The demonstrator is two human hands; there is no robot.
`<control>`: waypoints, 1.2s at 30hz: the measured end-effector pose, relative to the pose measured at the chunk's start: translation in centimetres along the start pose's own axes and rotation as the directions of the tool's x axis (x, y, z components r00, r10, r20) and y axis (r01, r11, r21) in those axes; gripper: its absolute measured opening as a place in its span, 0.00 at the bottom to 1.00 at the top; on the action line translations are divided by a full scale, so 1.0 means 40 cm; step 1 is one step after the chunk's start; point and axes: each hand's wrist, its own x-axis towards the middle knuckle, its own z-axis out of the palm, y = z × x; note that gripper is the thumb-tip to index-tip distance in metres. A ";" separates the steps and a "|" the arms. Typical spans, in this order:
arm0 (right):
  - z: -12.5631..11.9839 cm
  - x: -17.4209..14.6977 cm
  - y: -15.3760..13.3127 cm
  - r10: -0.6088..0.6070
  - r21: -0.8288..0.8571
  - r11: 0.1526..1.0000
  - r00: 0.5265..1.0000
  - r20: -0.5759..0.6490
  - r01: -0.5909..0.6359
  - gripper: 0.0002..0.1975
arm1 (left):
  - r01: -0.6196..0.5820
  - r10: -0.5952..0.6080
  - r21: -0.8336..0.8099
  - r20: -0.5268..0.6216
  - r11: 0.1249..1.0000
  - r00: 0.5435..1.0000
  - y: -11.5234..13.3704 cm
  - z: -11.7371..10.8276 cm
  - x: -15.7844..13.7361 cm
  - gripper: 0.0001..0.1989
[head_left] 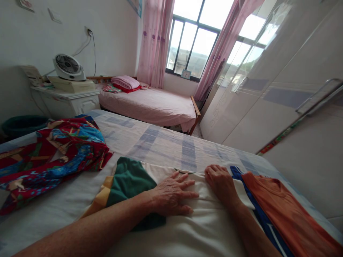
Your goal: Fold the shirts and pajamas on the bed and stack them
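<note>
A cream-white shirt with green and yellow parts lies spread on the bed in front of me. My left hand rests flat on it, fingers spread, beside the green part. At the shirt's far right shoulder, my right hand has its fingers bent and close together on the cloth. Its fingertips are partly hidden. Just right of that hand lie a folded orange shirt and, partly under it, a blue garment with white stripes.
A crumpled red and blue patterned cloth lies at the left of the checked bed sheet. Beyond stand a second bed and a white cabinet bearing a fan. A glossy wardrobe runs along the right side.
</note>
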 end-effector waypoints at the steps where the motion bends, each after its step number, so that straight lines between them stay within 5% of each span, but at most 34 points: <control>1: 0.006 -0.002 0.007 0.044 -0.003 0.999 0.999 -0.030 -0.044 0.09 | 0.000 0.000 0.004 -0.004 1.000 1.000 0.000 0.000 0.000 0.26; 4: 0.022 -0.007 0.023 0.100 0.101 0.990 0.995 -0.028 -0.097 0.09 | 0.002 -0.002 0.016 -0.019 1.000 1.000 -0.001 0.003 0.000 0.26; 10: 0.016 -0.004 -0.003 -0.024 0.275 0.961 0.997 0.076 0.002 0.09 | -0.002 0.003 0.031 -0.022 1.000 1.000 0.001 0.003 0.001 0.26; 21: -0.007 0.015 -0.044 -0.103 -0.025 0.994 0.992 0.076 0.105 0.11 | -0.005 0.006 0.024 -0.023 1.000 1.000 -0.001 0.004 -0.001 0.26; 29: 0.010 0.018 -0.038 0.015 -0.074 0.997 1.000 -0.021 -0.016 0.09 | -0.011 0.012 0.046 -0.032 0.999 0.999 0.005 0.000 -0.002 0.26; 36: 0.028 -0.003 -0.001 0.260 0.088 0.959 0.960 0.101 -0.269 0.10 | 0.017 -0.015 0.052 -0.022 0.999 1.000 0.006 -0.002 -0.002 0.26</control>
